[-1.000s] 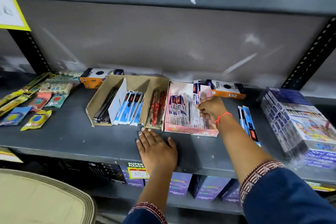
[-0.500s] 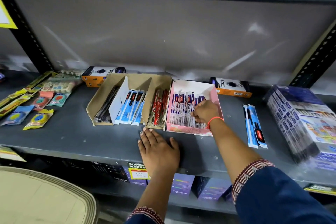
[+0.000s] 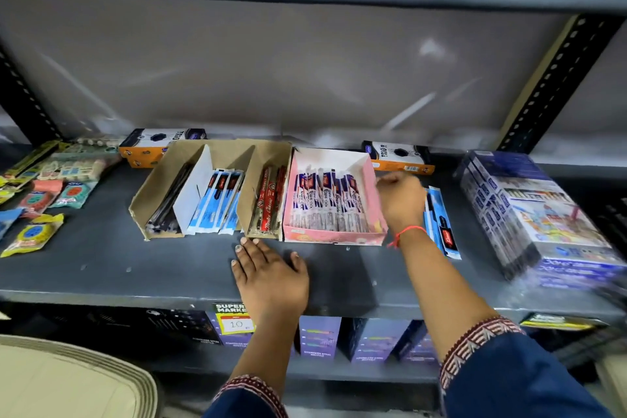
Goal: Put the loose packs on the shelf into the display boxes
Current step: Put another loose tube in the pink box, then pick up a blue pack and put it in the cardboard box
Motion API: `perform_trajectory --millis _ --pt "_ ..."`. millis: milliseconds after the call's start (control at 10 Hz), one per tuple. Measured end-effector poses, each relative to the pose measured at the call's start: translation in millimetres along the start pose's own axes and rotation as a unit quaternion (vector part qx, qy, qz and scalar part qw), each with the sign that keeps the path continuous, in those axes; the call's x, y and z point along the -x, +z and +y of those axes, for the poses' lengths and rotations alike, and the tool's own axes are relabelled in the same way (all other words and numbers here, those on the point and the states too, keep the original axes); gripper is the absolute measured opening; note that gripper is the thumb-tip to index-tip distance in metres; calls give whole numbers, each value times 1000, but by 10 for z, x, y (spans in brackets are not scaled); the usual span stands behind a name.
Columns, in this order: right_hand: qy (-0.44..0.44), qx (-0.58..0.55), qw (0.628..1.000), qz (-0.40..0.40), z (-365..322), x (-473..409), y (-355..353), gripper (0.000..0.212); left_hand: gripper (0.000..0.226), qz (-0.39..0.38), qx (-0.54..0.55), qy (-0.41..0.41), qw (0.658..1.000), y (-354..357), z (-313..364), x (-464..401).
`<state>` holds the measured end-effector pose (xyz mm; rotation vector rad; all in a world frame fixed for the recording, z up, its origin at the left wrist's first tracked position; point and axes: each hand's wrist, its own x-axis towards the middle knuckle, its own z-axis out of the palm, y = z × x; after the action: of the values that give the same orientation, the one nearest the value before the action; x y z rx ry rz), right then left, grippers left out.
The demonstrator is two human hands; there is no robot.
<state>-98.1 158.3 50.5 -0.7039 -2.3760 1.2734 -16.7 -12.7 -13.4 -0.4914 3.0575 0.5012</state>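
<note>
Grey metal shelf [image 3: 101, 268]: one deck, carrying three open display boxes side by side at its middle.
Brown cardboard boxes: two; the left one [image 3: 159, 194] has a white divider, dark packs to its left and blue-and-white packs to its right; the narrower one [image 3: 268, 160] holds red packs.
Pink display box [image 3: 334, 238]: one, touching the narrow brown box, filled with a row of purple-and-white packs [image 3: 325, 200].
Loose packs [image 3: 441, 227]: blue, lying flat just right of the pink box; two edges show, exact count unclear.
Right hand [image 3: 400, 200]: over the gap between the pink box's right wall and the loose packs, blurred, fingers curled; cannot tell whether it holds anything.
Left hand [image 3: 271, 275]: flat on the deck, fingers spread and empty, fingertips just near of the narrow brown box.
Orange-and-white cartons: two at the far edge, one left [image 3: 159, 146], one right [image 3: 400, 156].
Wrapped stack of blue boxes [image 3: 536, 214]: one, far right.
</note>
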Motion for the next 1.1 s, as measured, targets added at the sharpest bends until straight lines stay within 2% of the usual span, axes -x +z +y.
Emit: perform_trajectory --millis 100,300,600,700,800,900,1100 --pt "47 13 996 70 300 -70 -326 27 72 -1 3 -2 1000 7 -1 -6" --pt "110 188 976 11 777 -144 -589 37 71 4 11 -5 1000 12 -5 9" --pt "150 179 971 -59 843 -271 -653 36 71 3 6 -4 1000 4 -14 7" --pt "161 144 975 -53 861 -279 -668 34 71 4 2 -4 1000 4 -12 7" --pt "161 88 982 -39 837 -259 -705 15 71 4 2 -5 1000 1 -8 10" --pt "182 -34 983 -17 780 -239 -753 24 71 4 3 -5 1000 -3 -2 10" --pt "181 -290 939 -38 477 -116 -837 32 70 -1 1 -6 1000 -9 -2 8"
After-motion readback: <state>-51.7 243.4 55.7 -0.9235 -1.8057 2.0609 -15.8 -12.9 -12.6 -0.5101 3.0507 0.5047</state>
